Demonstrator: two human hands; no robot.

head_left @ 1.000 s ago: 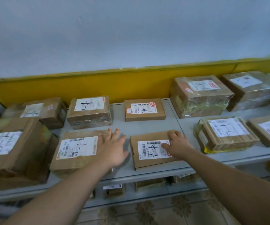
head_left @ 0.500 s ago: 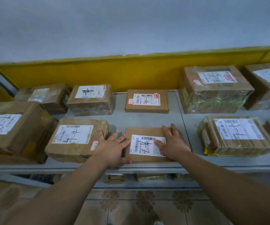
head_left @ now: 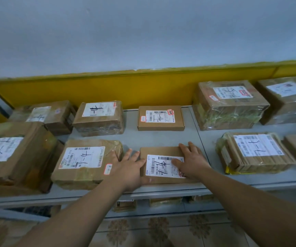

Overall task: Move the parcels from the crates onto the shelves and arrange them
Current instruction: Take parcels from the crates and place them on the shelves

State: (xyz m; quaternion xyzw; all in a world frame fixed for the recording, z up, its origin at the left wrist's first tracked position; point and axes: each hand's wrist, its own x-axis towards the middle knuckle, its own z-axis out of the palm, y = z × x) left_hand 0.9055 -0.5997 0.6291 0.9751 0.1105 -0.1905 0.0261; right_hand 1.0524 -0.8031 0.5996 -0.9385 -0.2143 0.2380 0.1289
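A flat brown parcel (head_left: pixel 158 152) with a white barcode label lies at the front edge of the grey shelf (head_left: pixel 131 138). My right hand (head_left: pixel 191 161) rests flat on its right half, fingers straight, covering part of the label. My left hand (head_left: pixel 127 166) lies against the parcel's left edge with fingers spread, reaching toward a larger taped parcel (head_left: pixel 86 163) beside it. No crate is in view.
Behind stand a small flat box (head_left: pixel 161 118) and a taped box (head_left: pixel 99 117). Bigger wrapped parcels sit right (head_left: pixel 229 106), (head_left: pixel 256 152) and far left (head_left: pixel 13 152). A yellow wall band runs behind. A lower shelf with small parcels (head_left: pixel 165 201) shows beneath.
The flat parcel has been squared up parallel to the shelf edge and sits closer to the taped parcel. My left hand slid from the taped parcel to the flat one's left edge.
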